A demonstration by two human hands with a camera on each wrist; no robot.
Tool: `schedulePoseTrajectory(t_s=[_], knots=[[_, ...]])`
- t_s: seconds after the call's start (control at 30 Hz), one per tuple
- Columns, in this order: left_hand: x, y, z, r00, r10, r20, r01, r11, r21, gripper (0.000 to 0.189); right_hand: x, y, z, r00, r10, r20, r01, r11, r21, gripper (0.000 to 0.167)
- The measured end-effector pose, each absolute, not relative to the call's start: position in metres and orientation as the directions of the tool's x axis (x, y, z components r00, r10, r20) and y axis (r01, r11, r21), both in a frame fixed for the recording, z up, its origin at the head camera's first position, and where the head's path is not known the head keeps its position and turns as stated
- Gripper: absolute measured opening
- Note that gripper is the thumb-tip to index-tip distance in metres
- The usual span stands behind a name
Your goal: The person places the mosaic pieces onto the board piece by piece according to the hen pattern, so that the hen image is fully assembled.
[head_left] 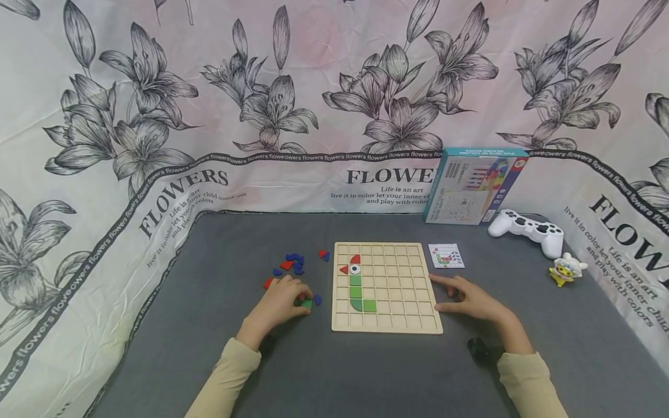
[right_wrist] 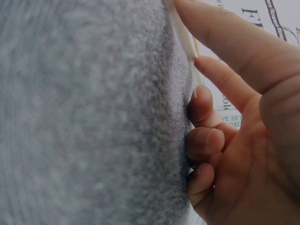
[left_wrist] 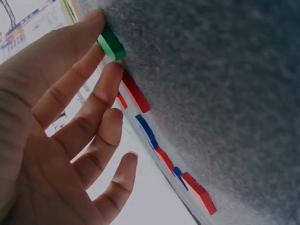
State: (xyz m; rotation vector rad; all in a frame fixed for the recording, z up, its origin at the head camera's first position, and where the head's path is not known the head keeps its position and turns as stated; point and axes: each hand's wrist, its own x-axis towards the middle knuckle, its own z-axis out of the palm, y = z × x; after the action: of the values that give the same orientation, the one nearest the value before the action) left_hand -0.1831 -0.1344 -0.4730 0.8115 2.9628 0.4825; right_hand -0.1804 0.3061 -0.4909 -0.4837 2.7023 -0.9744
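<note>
We see the green piece (head_left: pixel 306 303) at 9 o'clock from the board (head_left: pixel 399 278), pinched by the fingers of the left hand (head_left: pixel 279 299); red and blue pieces (head_left: pixel 287 265) lie at that hand's 1 o'clock. The right hand (head_left: pixel 467 297) touches the board's 3 o'clock edge, thumb and index finger spread; a picture card (head_left: pixel 446 256) lies at 2 o'clock.

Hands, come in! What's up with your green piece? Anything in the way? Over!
Left hand pinching green piece, left of board. Right hand touching board's right edge. Blue piece between left hand and board, possibly in the way.
</note>
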Motion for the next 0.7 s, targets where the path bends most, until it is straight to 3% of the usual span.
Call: schedulePoseTrajectory(t_s=[0.7], knots=[[-0.185,-0.119,-0.465,-0.829,0.556,0.058,0.544,0.779,0.311,0.022,-0.180,0.306,-0.492,-0.918,-0.384,-0.097,-0.232,0.719,-0.655,0.072]])
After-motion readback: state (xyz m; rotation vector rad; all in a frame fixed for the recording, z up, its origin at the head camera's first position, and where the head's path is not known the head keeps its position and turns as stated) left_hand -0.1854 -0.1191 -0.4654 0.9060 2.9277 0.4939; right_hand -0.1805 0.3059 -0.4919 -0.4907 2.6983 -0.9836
